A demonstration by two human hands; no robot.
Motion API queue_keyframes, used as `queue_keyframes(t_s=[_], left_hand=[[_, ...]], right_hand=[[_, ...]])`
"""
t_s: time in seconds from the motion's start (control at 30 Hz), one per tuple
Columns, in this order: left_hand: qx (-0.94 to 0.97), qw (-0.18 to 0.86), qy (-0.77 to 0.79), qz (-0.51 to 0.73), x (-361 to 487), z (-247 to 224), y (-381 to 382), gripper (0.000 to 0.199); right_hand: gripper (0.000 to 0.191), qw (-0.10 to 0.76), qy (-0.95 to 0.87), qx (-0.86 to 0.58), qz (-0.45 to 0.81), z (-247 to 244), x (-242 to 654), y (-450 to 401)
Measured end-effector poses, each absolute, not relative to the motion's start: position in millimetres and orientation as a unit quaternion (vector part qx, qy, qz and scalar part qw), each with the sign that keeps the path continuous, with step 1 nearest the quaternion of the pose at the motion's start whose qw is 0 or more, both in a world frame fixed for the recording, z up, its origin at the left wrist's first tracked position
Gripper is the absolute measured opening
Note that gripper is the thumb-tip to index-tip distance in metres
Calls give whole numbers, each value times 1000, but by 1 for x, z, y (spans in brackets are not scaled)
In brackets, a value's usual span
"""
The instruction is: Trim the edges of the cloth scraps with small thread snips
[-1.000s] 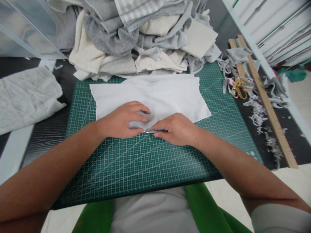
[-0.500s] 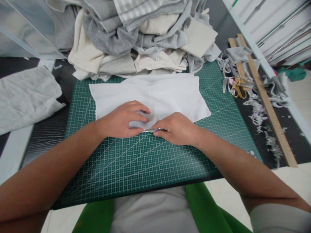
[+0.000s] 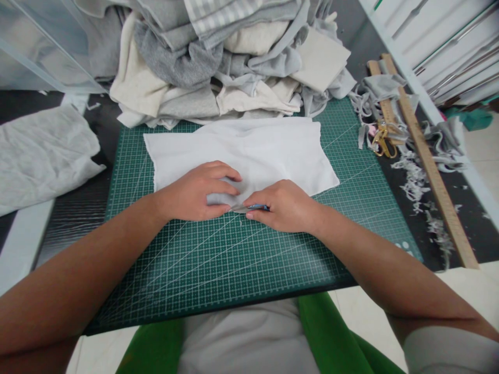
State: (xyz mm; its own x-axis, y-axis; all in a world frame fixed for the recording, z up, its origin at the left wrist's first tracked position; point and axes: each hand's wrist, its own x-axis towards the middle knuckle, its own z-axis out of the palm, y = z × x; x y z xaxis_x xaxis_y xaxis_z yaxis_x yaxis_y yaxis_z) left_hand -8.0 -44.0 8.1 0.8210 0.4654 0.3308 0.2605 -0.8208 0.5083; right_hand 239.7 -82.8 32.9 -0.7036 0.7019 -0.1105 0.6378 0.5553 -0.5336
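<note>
A piece of white cloth [image 3: 257, 150] lies spread on the green cutting mat [image 3: 249, 265]. My left hand [image 3: 198, 192] rests on the cloth's near left part, fingers apart, with the thumb at the near edge. Close to its right, my right hand [image 3: 284, 206] pinches a small blue tool [image 3: 258, 206] between thumb and fingers. The tool's tip points left at the cloth's near edge, beside my left thumb. My right fingers hide part of the tool, so its exact kind is hard to tell.
Behind the cloth rises a pile of grey and cream fabric [image 3: 175, 62]. Another pale cloth [image 3: 47, 156] lies at the left. On the right are gold-handled scissors [image 3: 384, 144], a wooden ruler [image 3: 432, 171] and fabric scraps [image 3: 411, 179].
Slightly more of the blue tool shows between my right fingers. Both hands stay in nearly the same place on the cloth.
</note>
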Motion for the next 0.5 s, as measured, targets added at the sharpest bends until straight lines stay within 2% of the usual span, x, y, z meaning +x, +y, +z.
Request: queue_keyframes(t_s=[0.5], left_hand=[[926,235,194,221,-9,8,-43,20]], right_hand=[[24,40,-879,-389,271,34,237,-83]])
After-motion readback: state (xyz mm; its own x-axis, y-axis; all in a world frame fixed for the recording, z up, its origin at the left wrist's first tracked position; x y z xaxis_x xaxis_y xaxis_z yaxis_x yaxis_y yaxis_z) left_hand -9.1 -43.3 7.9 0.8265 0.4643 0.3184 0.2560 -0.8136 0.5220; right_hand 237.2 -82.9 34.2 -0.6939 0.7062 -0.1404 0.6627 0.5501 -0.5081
